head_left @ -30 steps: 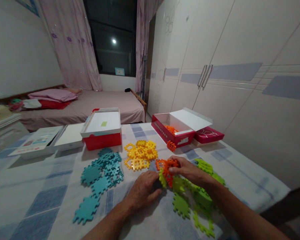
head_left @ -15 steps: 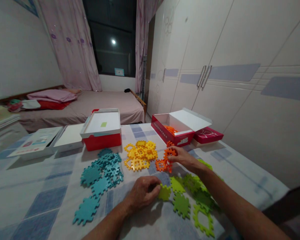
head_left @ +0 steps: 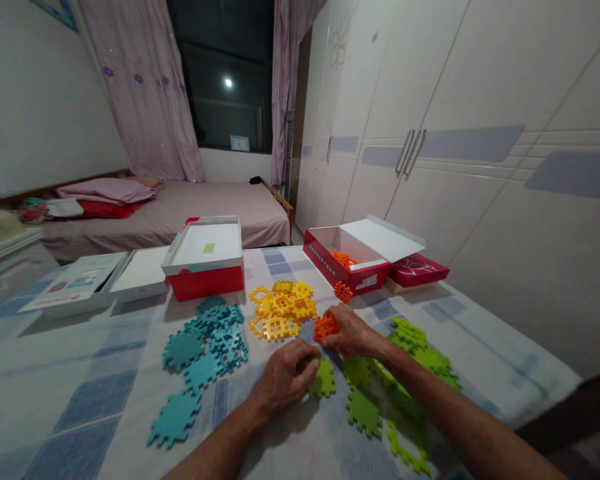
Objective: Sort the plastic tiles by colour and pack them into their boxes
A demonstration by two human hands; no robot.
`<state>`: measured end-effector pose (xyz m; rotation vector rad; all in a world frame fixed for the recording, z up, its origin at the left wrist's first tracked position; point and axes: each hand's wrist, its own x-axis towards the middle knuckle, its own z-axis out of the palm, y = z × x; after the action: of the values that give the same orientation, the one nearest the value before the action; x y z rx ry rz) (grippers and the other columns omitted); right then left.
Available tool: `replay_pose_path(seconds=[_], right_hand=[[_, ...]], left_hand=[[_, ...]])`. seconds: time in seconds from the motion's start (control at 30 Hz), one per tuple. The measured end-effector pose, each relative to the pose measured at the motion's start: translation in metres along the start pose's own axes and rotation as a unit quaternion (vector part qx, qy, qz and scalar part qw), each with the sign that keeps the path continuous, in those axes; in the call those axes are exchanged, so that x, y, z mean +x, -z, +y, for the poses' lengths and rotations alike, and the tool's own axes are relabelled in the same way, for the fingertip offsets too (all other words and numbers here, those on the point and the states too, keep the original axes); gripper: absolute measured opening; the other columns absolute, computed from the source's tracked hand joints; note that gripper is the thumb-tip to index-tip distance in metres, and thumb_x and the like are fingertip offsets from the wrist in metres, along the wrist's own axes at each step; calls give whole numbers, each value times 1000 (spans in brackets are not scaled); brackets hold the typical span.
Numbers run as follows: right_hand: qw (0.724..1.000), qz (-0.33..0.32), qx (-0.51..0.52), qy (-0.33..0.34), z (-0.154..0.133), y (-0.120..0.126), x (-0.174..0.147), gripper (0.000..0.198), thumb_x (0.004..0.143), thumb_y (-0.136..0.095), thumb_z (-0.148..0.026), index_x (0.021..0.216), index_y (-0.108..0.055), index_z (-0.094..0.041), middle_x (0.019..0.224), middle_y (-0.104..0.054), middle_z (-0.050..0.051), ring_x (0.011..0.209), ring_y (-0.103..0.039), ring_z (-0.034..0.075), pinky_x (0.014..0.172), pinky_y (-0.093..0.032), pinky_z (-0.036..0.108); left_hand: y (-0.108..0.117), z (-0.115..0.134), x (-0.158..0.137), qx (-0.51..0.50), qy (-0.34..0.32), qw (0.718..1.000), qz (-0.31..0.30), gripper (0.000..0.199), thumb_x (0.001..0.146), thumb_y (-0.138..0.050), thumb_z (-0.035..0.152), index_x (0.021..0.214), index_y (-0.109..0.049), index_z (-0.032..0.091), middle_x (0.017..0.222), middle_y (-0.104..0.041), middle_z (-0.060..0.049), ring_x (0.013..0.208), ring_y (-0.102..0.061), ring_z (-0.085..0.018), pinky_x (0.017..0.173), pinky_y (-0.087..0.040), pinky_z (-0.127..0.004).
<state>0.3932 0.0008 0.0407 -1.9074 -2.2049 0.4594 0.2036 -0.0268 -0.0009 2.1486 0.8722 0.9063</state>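
My left hand [head_left: 287, 377] is low over the table with its fingers curled, thumb and fingertips at the edge of a small lime-green interlocking toy piece [head_left: 324, 380]. My right hand [head_left: 353, 331] closes on orange lattice pieces [head_left: 325, 327], partly hidden by its fingers, just right of the yellow pile. Another orange piece [head_left: 343, 292] rests against the maroon box. More green pieces [head_left: 364, 410] lie under and around my right forearm, which covers some of them. Yellow pieces [head_left: 281, 328] are heaped beyond my left hand, and teal pieces [head_left: 203, 371] spread to its left.
An open maroon box [head_left: 325, 259] with orange pieces inside stands at the back right, beside a maroon lid [head_left: 420, 270]. A red box [head_left: 207, 283] and white trays [head_left: 143, 270] sit at the back left. Beyond are a bed [head_left: 215, 200] and a wardrobe [head_left: 455, 200].
My right hand has come nearer and slightly left with orange pieces, leaving one by the maroon box. The green piece at my left hand has turned and shifted slightly left.
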Motion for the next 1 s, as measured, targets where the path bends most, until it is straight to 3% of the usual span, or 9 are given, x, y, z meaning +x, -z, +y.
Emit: replay_pose_path(seconds=[0.17,0.3,0.43,0.53,0.6,0.67,0.77,0.87,1.0], right_hand=[[992,53,103,43,3,-3,-14,11,74,-57,-25,81,-52,-18,81,-57,2,75,-53,16,67,-40,27],[967,182,178,33,10,53,14,24,76,-57,-33,93,-54,-18,85,-61,3,76,-56,18,70,-44,31],[922,368,109,-43,17,120,55,43,69,-63,-34,106,-54,-14,106,-59,12,95,-56,25,82,-44,39],[897,437,39,-53,22,126,55,45,73,-58,-34,112,-53,-11,118,-52,18,102,-53,27,86,-42,41],[918,393,31,-43,25,106,40,32,81,-49,-33,104,-58,-14,106,-59,13,90,-58,22,82,-44,36],[954,296,23,-44,30,79,22,25,84,-45,-32,92,-63,-18,90,-64,8,80,-59,19,77,-44,32],[986,162,-23,-34,38,43,7,23,83,-47,-30,87,-67,-18,91,-66,8,87,-59,21,79,-42,32],[993,113,-34,-30,48,23,11,27,81,-51,-28,98,-69,-17,100,-64,11,96,-58,23,84,-41,33],[996,89,-4,-6,53,17,18,33,80,-51,-26,107,-67,-13,100,-64,10,94,-59,22,85,-43,32]], left_hand=[[-2,-2,1,0,6,1000,7,19,84,-48,18,88,-67,16,80,-63,-4,74,-57,-14,70,-43,-24],[-2,-4,0,-1,7,1000,0,21,83,-48,18,90,-67,16,81,-64,-4,74,-58,-14,69,-43,-24],[-1,-3,1,-4,10,1000,6,21,84,-47,19,90,-67,16,81,-64,-4,75,-58,-15,71,-44,-26],[-1,-3,0,-8,14,1000,4,22,84,-47,19,90,-67,17,81,-64,-4,75,-58,-15,70,-44,-26],[-1,-3,0,-9,15,1000,7,21,83,-47,19,90,-67,17,81,-64,-4,76,-58,-15,71,-44,-26],[-1,-3,0,-11,14,1000,9,21,82,-48,19,90,-67,18,82,-64,-3,76,-58,-14,71,-44,-25],[-1,-4,0,-12,10,1000,10,21,82,-48,18,91,-67,18,82,-63,-3,76,-57,-14,72,-44,-25],[-1,-4,0,-9,9,1000,11,21,80,-48,16,91,-67,17,82,-63,-4,76,-57,-14,72,-44,-26],[-2,-4,0,-5,7,1000,7,20,78,-52,17,91,-67,17,82,-63,-4,76,-57,-15,71,-43,-26]])
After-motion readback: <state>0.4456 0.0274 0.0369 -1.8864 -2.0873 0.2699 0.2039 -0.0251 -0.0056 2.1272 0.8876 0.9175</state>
